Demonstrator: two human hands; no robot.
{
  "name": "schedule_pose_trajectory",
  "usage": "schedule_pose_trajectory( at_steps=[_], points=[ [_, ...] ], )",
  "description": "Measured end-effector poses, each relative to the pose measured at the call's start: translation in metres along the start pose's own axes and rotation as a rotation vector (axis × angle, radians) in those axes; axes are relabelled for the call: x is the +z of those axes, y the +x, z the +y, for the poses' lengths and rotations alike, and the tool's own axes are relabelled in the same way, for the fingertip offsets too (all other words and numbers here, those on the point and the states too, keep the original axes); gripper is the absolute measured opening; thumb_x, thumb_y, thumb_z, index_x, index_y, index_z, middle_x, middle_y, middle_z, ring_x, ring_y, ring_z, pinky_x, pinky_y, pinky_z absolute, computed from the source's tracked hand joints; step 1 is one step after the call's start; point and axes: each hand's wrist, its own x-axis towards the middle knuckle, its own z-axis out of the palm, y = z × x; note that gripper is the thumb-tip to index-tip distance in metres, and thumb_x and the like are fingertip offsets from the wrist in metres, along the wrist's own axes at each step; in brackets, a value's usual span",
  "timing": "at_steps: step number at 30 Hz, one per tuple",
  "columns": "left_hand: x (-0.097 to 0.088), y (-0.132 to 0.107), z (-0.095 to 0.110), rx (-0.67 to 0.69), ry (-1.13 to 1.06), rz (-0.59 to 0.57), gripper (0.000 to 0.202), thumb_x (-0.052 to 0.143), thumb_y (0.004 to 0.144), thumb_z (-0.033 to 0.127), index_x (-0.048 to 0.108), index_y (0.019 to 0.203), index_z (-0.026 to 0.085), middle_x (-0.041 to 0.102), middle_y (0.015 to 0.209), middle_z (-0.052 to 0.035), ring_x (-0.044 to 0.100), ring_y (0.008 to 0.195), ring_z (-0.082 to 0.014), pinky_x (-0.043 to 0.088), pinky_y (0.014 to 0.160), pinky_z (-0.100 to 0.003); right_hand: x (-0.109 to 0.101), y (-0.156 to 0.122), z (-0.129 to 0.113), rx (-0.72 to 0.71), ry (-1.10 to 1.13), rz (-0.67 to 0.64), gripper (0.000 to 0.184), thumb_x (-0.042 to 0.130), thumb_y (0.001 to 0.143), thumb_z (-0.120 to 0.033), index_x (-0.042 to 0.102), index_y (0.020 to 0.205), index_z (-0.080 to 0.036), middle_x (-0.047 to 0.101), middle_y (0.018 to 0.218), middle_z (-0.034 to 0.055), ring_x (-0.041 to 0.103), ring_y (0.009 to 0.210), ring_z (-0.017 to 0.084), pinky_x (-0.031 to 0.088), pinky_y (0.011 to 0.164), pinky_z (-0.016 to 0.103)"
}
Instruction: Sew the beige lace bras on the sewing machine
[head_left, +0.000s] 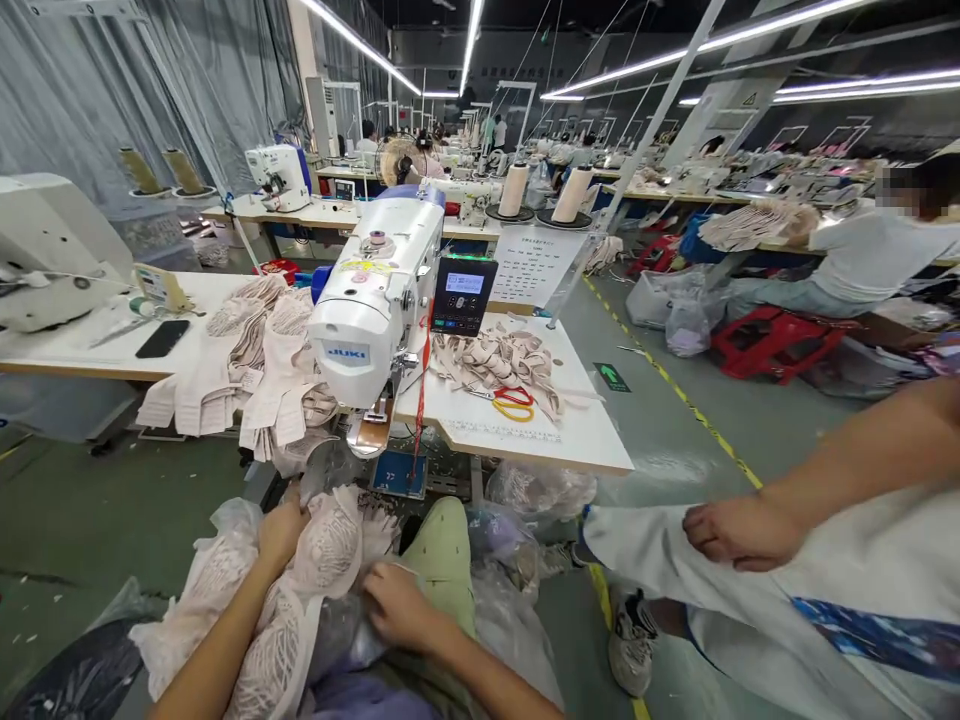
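Low in front of me, pale pink lace bras (330, 545) lie in a heap over a clear plastic bag (341, 635) at my lap. My left hand (281, 535) reaches into the left side of this heap, against the bras; its fingertips are hidden among fabric and plastic. On the other side, my right hand (397, 605) is closed, its fingers curled at the edge of the bag beside my green-clad leg (442, 560). What it pinches is too unclear to name. Above my hands stands a white sewing machine (367, 310).
Stacked bra pieces (262, 360) hang over the table edge on the left. Fabric strips (502, 360) and scissors (514, 403) lie on the right tabletop (592, 440). A co-worker's hand (742, 535) rests on their knee close by on the right. A phone (163, 339) lies far left.
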Motion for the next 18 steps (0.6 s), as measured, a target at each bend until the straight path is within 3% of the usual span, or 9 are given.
schedule_pose_trajectory(
  at_steps=[3,5,7,10,13,15,18],
  points=[
    [0.008,0.001,0.003,0.046,-0.01,-0.024,0.04,0.035,0.1,0.038,0.059,0.12,0.013,0.073,0.11,-0.0216,0.07,0.107,-0.0348,0.05,0.082,-0.041,-0.055,-0.013,-0.008,0.036,0.098,0.063,0.015,0.061,0.079,-0.017,0.069,0.091,-0.022,0.07,0.083,-0.0002,0.065,0.074,0.015,0.049,0.068,0.023],
    [0.015,0.002,0.01,0.063,-0.01,-0.051,0.039,0.038,0.1,0.036,0.059,0.122,0.011,0.073,0.107,-0.022,0.071,0.104,-0.034,0.05,0.082,-0.041,-0.104,-0.009,-0.007,0.121,0.124,0.22,0.012,0.059,0.086,-0.024,0.068,0.093,-0.022,0.071,0.085,0.0014,0.065,0.074,0.017,0.051,0.069,0.026],
    [0.02,0.003,0.019,0.073,-0.005,-0.087,0.038,0.043,0.101,0.037,0.059,0.122,0.01,0.073,0.105,-0.0203,0.071,0.1,-0.0309,0.052,0.083,-0.041,-0.159,0.009,0.001,0.225,0.118,0.454,0.018,0.056,0.091,-0.033,0.065,0.101,-0.02,0.071,0.097,0.0068,0.066,0.086,0.021,0.053,0.079,0.033],
    [0.023,0.007,0.028,0.103,0.012,-0.136,0.038,0.052,0.101,0.043,0.062,0.121,0.012,0.07,0.109,-0.0121,0.069,0.097,-0.023,0.056,0.086,-0.042,-0.243,0.058,0.02,0.342,0.093,0.79,0.044,0.057,0.091,-0.047,0.054,0.123,-0.017,0.063,0.12,0.0156,0.061,0.108,0.027,0.049,0.094,0.044],
    [0.022,0.009,0.027,0.133,0.026,-0.154,0.037,0.058,0.099,0.044,0.063,0.12,0.014,0.069,0.111,-0.0081,0.067,0.098,-0.0202,0.056,0.09,-0.043,-0.31,0.12,0.039,0.389,0.065,0.997,0.075,0.069,0.081,-0.05,0.041,0.139,-0.012,0.047,0.142,0.0241,0.052,0.125,0.031,0.041,0.107,0.048],
    [0.02,0.01,0.022,0.14,0.026,-0.164,0.034,0.054,0.101,0.04,0.063,0.12,0.013,0.07,0.109,-0.01,0.069,0.099,-0.0221,0.055,0.089,-0.042,-0.339,0.159,0.05,0.401,0.045,1.069,0.088,0.076,0.074,-0.051,0.038,0.142,-0.011,0.04,0.148,0.0265,0.043,0.135,0.035,0.034,0.112,0.051],
    [0.019,0.015,0.014,0.134,0.017,-0.186,0.032,0.044,0.101,0.028,0.064,0.119,0.011,0.073,0.107,-0.0181,0.071,0.101,-0.0299,0.053,0.081,-0.041,-0.362,0.206,0.064,0.39,0.012,1.119,0.097,0.081,0.068,-0.054,0.037,0.143,-0.012,0.039,0.149,0.0262,0.033,0.141,0.037,0.029,0.115,0.054]
  ],
)
